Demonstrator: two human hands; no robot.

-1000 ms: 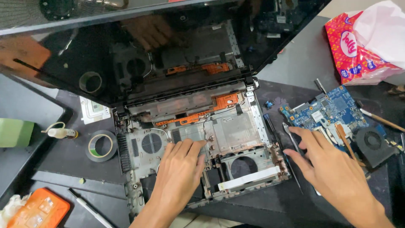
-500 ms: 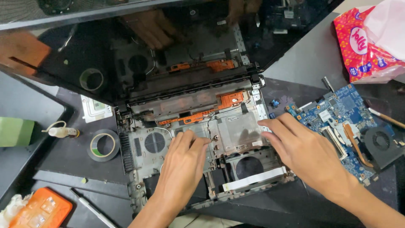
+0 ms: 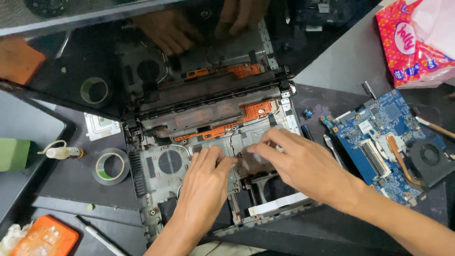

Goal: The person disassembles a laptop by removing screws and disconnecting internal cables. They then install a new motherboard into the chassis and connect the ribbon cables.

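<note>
Red-and-white tissue pack (image 3: 412,42) lies beyond right hand (image 3: 303,163).

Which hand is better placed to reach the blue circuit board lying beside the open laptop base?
Probably the right hand. It rests on the laptop base on the side nearer the blue circuit board. The left hand lies farther toward the roll of tape and would have to cross over the right.

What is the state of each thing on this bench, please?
Laptop base: opened, insides bare.
Screen: dark, lid up.
Circuit board: taken out, beside the base.
Tape roll: lying flat.
Left hand: pressing inside the base.
Right hand: fingers in the base.
</note>
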